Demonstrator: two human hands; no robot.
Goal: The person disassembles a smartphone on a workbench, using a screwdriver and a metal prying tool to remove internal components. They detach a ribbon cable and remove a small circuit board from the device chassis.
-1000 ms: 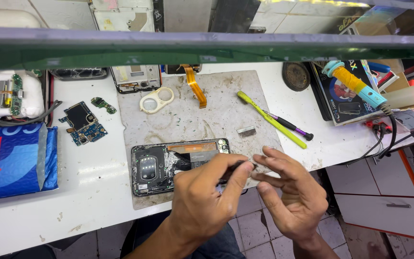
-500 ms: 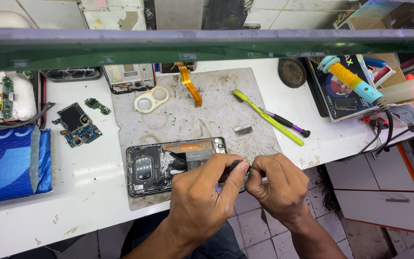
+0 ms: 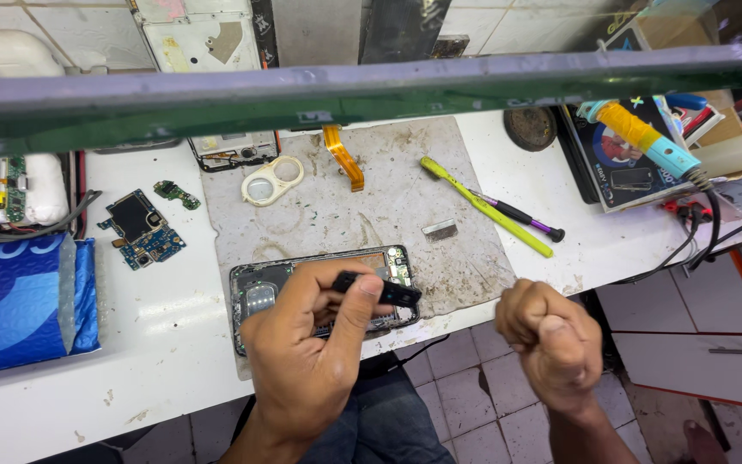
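Two bare hands work at the front edge of a white workbench (image 3: 173, 344), seen from the head camera. The left hand (image 3: 311, 352) rests over an opened smartphone (image 3: 255, 296) whose back is off and whose inner parts show; its thumb and fingers are curled around a small black part (image 3: 388, 294), pinched at its left end while the right end juts out over the phone's lower corner. The right hand (image 3: 551, 339) is off the bench edge, well to the right of the phone, above the tiled floor; it is closed into a fist, and whether anything sits inside it cannot be told.

The phone lies on a stained grey work mat (image 3: 388, 206), directly under the left hand. Beyond the hands on the mat lie a small metal blade (image 3: 440, 228), an orange flex cable (image 3: 343, 157) and a white plastic ring piece (image 3: 272, 180). Up and to the right of the right hand lie a yellow-green toothbrush (image 3: 483, 204) and a dark precision screwdriver (image 3: 521, 215), side by side. Left of the left hand, off the mat, sits a blue circuit board (image 3: 141, 228), and farther left a blue padded envelope (image 3: 15, 305).
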